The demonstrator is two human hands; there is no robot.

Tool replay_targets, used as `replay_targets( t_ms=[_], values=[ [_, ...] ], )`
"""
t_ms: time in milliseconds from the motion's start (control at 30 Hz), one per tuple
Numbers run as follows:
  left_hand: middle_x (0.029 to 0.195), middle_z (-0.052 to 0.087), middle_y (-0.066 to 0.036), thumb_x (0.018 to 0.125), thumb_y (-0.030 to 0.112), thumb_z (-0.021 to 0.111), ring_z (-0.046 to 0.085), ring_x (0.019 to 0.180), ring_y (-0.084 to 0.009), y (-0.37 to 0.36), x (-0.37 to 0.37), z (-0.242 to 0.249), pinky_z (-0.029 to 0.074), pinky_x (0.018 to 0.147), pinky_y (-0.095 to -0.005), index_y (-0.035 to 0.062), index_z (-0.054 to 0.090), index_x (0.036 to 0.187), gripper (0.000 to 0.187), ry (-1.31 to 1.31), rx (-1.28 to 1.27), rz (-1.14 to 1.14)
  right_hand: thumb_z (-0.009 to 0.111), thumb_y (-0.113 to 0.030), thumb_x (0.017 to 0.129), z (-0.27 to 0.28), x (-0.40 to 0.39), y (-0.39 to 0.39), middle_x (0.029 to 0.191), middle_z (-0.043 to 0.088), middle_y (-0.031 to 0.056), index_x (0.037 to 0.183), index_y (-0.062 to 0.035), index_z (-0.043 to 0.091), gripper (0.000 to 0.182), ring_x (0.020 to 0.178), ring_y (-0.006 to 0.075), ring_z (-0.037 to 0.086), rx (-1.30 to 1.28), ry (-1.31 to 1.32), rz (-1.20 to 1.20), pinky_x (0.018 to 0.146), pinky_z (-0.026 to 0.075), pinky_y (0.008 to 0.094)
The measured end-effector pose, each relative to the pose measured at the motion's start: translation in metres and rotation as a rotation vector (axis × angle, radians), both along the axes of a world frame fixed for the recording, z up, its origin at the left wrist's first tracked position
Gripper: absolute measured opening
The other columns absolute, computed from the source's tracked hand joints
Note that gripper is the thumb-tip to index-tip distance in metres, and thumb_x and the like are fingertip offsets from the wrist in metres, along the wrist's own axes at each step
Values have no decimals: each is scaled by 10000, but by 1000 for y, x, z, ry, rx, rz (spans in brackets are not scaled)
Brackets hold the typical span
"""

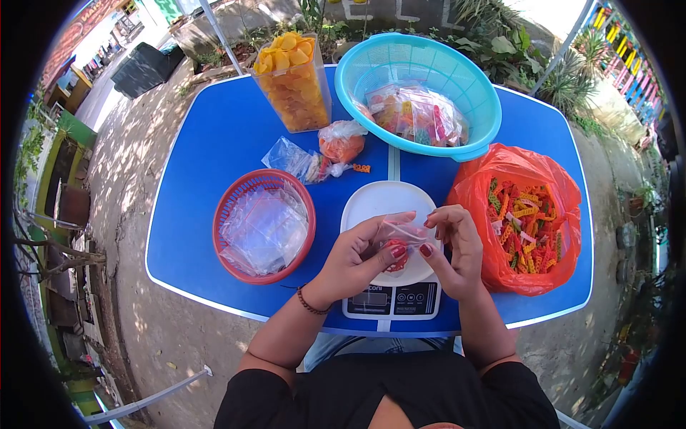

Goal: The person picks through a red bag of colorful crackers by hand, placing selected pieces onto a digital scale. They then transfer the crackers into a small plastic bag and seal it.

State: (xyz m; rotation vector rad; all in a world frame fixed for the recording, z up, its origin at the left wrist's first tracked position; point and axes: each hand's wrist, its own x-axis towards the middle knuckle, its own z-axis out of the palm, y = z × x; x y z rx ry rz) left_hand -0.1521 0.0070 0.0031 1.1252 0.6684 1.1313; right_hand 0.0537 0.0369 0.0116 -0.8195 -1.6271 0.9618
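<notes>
Just over the scale (386,196), the left hand (350,250) pinches a small clear bag (401,232) with red pieces showing at its lower part. The right hand (461,250) has its fingers curled at the bag's edge; whether they grip it, I cannot tell. The thin film could slip or tear if pulled unevenly, scattering pieces on the scale, and a hand leaning on the pan would likely skew the reading.

Left of the scale sits a red basket (261,279) of flat bags; close on its right, an orange-red sack (511,161) of colourful pieces, whose floppy rim might sag if an elbow knocks it. Beyond the scale, on the desk (193,143), stand a tall container (304,114) and a turquoise basin (361,71) of filled packets.
</notes>
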Motion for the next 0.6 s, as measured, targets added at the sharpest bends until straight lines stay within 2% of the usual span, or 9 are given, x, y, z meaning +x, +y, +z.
replay_targets(
  t_ms=[167,267,300,400,500,600],
  values=[
    [1257,700,-170,1040,111,621,677,1167,-190,-3,5,5,551,980,-329,-25,459,1426,440,43,63,52,703,0,886,-8,3,1,922,632,76,959,-11,649,92,768,115,507,52,11,-57,639,389,246],
    [1217,717,-163,1023,105,643,685,1175,-249,1,5,-7,545,999,-360,-9,570,1244,259,118,226,233,698,17,875,-7,1,0,899,629,80,940,-13,645,90,771,146,523,117,16,-108,647,404,267],
    [1183,725,-156,1011,96,654,690,1159,-260,3,5,-6,546,992,-365,-3,589,1190,215,218,330,309,699,18,869,-6,1,0,894,629,82,935,-15,644,92,771,160,529,138,8,-127,654,412,278],
    [1083,739,-132,970,70,688,701,1097,-285,7,5,-2,546,959,-377,14,633,1048,110,497,599,512,691,35,833,-1,0,4,870,626,93,940,-22,641,131,769,224,552,447,-207,-173,678,434,324],
    [995,732,-104,926,54,715,688,1001,-276,8,2,0,528,893,-370,36,641,976,91,698,756,633,687,32,801,-2,-3,2,869,629,97,931,-38,636,156,772,265,556,527,-263,-191,705,433,365],
    [954,718,-82,898,61,722,657,921,-250,8,2,1,493,834,-352,59,632,960,109,783,846,662,690,6,794,-5,-3,0,872,631,89,912,-53,629,145,777,256,552,531,-263,-224,717,418,372]
  ],
)
